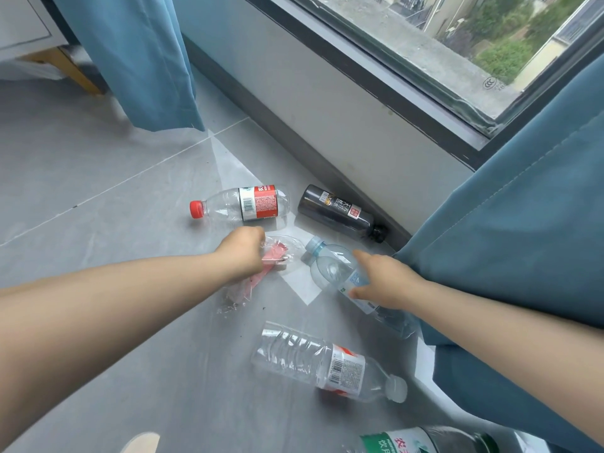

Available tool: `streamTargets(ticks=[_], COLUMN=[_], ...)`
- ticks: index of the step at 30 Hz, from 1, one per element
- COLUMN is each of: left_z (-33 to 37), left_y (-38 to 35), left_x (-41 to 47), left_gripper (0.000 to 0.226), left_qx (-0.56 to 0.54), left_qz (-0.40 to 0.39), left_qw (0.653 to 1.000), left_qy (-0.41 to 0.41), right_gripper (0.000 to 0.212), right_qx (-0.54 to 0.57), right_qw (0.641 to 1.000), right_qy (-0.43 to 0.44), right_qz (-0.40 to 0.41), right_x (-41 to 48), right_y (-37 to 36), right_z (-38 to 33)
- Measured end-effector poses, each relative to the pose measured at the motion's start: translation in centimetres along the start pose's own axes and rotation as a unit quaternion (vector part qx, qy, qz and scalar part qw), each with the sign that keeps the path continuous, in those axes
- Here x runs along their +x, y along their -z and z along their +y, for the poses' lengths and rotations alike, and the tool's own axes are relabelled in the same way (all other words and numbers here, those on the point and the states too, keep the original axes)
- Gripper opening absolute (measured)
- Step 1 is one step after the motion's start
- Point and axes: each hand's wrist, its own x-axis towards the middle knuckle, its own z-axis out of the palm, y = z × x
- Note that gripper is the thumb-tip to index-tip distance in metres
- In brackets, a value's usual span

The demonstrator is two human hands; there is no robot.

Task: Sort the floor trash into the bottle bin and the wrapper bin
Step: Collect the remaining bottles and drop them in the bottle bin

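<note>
Our left fingers [256, 236] pinch pink wrapper [273, 255], right fingers [362, 257] curl round blue-capped bottle [330, 268]; we risk bottle slipping toward curtain [523, 240].

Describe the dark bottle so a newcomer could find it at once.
Find the wall under the window, then look down to the floor near the right curtain. The dark bottle lies on its side along the wall's foot, cap toward the curtain. It alone is near-black; the red-capped bottle and blue-capped bottle beside it are clear.
</note>
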Motion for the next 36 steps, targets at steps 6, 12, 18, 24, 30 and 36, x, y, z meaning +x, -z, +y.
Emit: streamTargets(ticks=[6,12,18,24,30,36], left_z=[-0.6,0.3,0.6,0.7,-0.4,-0.2], left_y=[-1.2,-1.8,-2.5,-2.8,-2.9,-2.2], left_x=[-1.0,-1.1,-0.8,-0.5,-0.1,-0.7], left_gripper=[0.066,0.071,0.044,0.028,0.046,0.035], left_qx=[0.069,0.118,0.050,0.075,0.027,-0.037], left_qz=[-0.024,-0.031,-0.021,-0.010,-0.031,-0.068], left_qw=[0.997,0.992,0.998,0.997,0.999,0.996], left_qy=[0.002,0.013,0.019,-0.005,0.010,0.033], right_gripper=[0.065,0.064,0.064,0.066,0.065,0.054], right_qx=[0.000,-0.006,-0.006,-0.007,-0.007,-0.008], right_qw=[1.000,1.000,1.000,1.000,1.000,1.000], right_qy=[0.001,0.001,0.003,0.002,0.002,0.003], right_qz=[0.000,0.000,0.001,0.001,-0.001,-0.003], right_x=[0.0,-0.1,0.0,-0.1,0.0,0.1], right_y=[0.1,0.2,0.2,0.1,0.0,0.0], right_z=[-0.1,-0.3,-0.4,-0.4,-0.3,-0.3])
